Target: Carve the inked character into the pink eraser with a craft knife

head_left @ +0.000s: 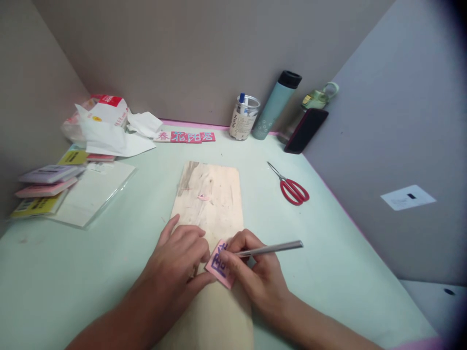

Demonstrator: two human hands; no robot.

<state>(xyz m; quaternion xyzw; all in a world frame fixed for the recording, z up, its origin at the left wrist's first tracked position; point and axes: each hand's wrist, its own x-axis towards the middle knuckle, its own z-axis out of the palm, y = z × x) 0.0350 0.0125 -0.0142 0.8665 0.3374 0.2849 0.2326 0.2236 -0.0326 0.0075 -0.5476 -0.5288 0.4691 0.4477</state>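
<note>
A small pink block (222, 274) with a purple written character is held tilted over a wooden board (215, 214). My left hand (182, 253) pinches its left edge between thumb and fingers. In my right hand (257, 272) is a slim silver-handled craft knife (280, 248), gripped like a pen, its handle pointing right. The knife's tip is hidden behind my fingers at the block. My right thumb rests against the block's face. A bit of pink scrap (203, 197) lies farther up the board.
Red-handled scissors (294, 189) lie to the right. At the back stand a can of pens (242, 121), a teal bottle (275, 107), a green-lidded bottle (317, 99) and a leaning phone (306, 131). Several character tiles (186, 137), tissues (105, 131) and packaged blocks (47, 182) sit left.
</note>
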